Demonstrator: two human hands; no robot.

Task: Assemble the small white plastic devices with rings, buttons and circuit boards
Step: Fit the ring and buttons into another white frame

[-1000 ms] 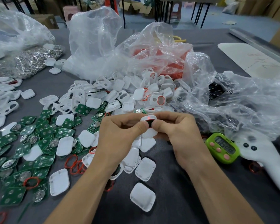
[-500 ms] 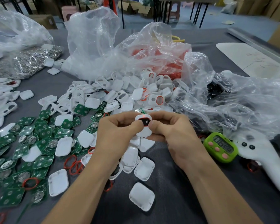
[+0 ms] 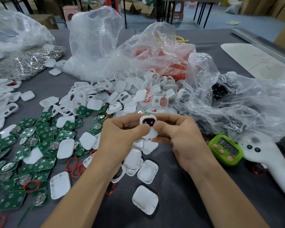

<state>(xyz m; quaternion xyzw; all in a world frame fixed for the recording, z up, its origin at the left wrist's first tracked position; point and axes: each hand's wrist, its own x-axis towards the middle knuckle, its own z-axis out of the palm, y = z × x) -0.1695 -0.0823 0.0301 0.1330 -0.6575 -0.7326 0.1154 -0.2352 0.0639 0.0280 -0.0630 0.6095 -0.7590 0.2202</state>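
Note:
Both hands hold one small white device shell (image 3: 149, 129) above the table's middle. My left hand (image 3: 122, 137) pinches its left side and my right hand (image 3: 179, 134) pinches its right side, thumbs on its face. A red ring frames the dark opening near its top. White shells (image 3: 122, 96) lie heaped behind the hands. Green circuit boards (image 3: 31, 145) cover the left side. Loose red rings (image 3: 74, 167) lie near my left wrist. White back covers (image 3: 145, 199) lie in front.
Crumpled clear plastic bags (image 3: 155, 55) rise behind the pile and on the right. A green timer (image 3: 225, 150) and a white handheld tool (image 3: 270, 160) sit at the right. A bag of silver metal parts (image 3: 31, 63) lies far left.
Both hands have shifted slightly and turned the shell, so its dark red-ringed opening faces the camera more fully now.

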